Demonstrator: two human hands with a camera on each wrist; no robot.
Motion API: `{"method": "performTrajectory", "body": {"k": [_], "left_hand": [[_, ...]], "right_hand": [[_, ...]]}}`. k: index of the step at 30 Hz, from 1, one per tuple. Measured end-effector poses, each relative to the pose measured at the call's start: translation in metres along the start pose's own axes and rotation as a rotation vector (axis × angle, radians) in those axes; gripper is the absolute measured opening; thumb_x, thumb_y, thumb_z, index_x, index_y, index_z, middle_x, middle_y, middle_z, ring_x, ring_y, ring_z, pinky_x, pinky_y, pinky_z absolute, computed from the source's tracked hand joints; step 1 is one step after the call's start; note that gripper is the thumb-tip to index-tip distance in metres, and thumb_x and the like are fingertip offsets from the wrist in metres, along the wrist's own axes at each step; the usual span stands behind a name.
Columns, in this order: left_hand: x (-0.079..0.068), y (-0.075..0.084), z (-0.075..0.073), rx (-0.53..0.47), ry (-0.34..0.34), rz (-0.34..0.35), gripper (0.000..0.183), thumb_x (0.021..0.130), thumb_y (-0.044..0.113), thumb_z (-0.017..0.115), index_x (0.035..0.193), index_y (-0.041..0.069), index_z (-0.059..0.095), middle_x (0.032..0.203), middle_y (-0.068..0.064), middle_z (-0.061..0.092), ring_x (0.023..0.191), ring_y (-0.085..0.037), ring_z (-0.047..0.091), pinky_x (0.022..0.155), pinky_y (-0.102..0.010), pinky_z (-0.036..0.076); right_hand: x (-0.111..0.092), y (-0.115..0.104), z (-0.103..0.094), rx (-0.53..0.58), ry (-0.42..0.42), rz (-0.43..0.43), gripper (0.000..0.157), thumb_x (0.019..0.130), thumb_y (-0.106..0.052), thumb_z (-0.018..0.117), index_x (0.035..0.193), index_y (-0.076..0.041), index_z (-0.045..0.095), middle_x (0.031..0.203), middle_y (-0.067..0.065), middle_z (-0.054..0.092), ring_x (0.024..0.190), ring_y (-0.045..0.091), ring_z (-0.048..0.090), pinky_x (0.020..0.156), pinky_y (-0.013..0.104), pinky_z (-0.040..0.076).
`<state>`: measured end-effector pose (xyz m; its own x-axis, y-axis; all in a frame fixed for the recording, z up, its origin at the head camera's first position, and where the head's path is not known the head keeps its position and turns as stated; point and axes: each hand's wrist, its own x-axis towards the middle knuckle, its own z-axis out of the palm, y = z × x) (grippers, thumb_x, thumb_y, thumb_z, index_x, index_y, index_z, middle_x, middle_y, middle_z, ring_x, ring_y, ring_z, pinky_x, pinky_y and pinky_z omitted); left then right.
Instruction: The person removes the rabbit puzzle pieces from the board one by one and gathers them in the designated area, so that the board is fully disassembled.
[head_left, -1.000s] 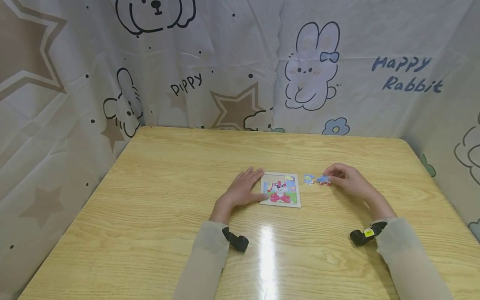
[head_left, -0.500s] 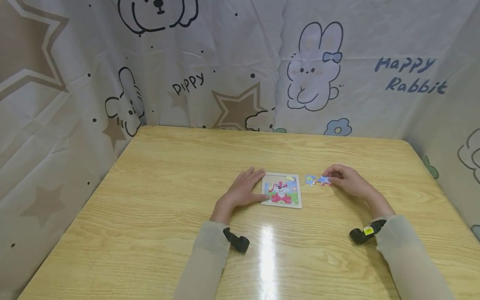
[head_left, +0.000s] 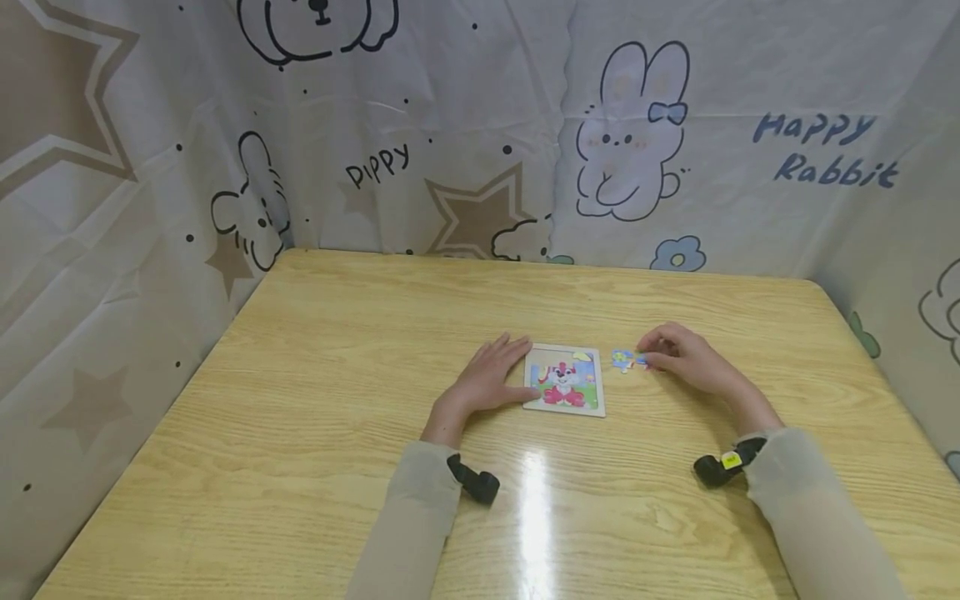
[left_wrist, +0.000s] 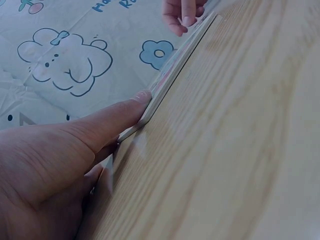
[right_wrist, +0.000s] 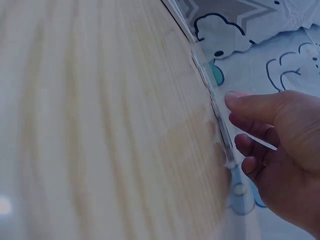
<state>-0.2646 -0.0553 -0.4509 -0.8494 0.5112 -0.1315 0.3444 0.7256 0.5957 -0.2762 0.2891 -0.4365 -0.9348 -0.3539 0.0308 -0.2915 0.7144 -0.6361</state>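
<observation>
A square wooden jigsaw puzzle board [head_left: 601, 382] lies on the table, with a pink-and-white cartoon animal in its partly filled picture. My left hand [head_left: 483, 379] rests at its left side; the thumb presses the lower left edge and the straight fingers reach the upper left corner. Just right of the board lies a loose blue puzzle piece [head_left: 621, 359] with a yellow patch. Beside it, a blue and pink puzzle piece [head_left: 641, 362] is partly hidden by the fingertips of my right hand [head_left: 686, 358]. In the right wrist view, thumb and fingers hover loosely curled with nothing visible between them.
The light wood-grain table [head_left: 337, 375] stretches out around the board. A printed fabric curtain [head_left: 480, 125] stands behind its far edge and along both sides. Each wrist carries a black camera [head_left: 476, 485].
My right hand has shifted slightly left over the loose pieces, hiding more of the blue and pink puzzle piece. The left hand stays at the board. The head view has shifted a little.
</observation>
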Motion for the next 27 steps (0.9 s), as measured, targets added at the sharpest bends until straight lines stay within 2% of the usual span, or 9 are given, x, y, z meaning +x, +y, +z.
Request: {"method": "performTrajectory", "body": {"k": [10,16,27], "left_hand": [[0.002,-0.004,0.002,0.001,0.004,0.010,0.084,0.089,0.047,0.067,0.156,0.018,0.026,0.165,0.002,0.022,0.156,-0.022,0.006,0.129,-0.041,0.002],[0.003,-0.005,0.003,0.005,0.002,0.010,0.084,0.089,0.048,0.067,0.156,0.018,0.026,0.165,0.002,0.022,0.156,-0.021,0.005,0.129,-0.041,0.002],[0.003,-0.003,0.002,-0.008,0.001,-0.005,0.083,0.089,0.048,0.067,0.156,0.019,0.027,0.165,0.004,0.022,0.156,-0.020,0.005,0.129,-0.039,0.002]], "right_hand": [[0.019,-0.023,0.019,0.020,-0.055,-0.074,0.017,0.095,-0.012,0.063,0.110,-0.006,0.065,0.108,0.011,0.063,0.090,0.011,0.050,0.076,0.018,0.045],[0.027,-0.032,0.029,0.058,-0.111,-0.113,0.018,0.094,-0.011,0.063,0.111,-0.007,0.064,0.106,0.010,0.061,0.088,0.011,0.050,0.074,0.019,0.046],[0.036,-0.045,0.040,0.080,-0.206,-0.119,0.018,0.095,-0.010,0.061,0.112,-0.013,0.067,0.106,0.005,0.061,0.090,0.016,0.051,0.077,0.021,0.047]]}}
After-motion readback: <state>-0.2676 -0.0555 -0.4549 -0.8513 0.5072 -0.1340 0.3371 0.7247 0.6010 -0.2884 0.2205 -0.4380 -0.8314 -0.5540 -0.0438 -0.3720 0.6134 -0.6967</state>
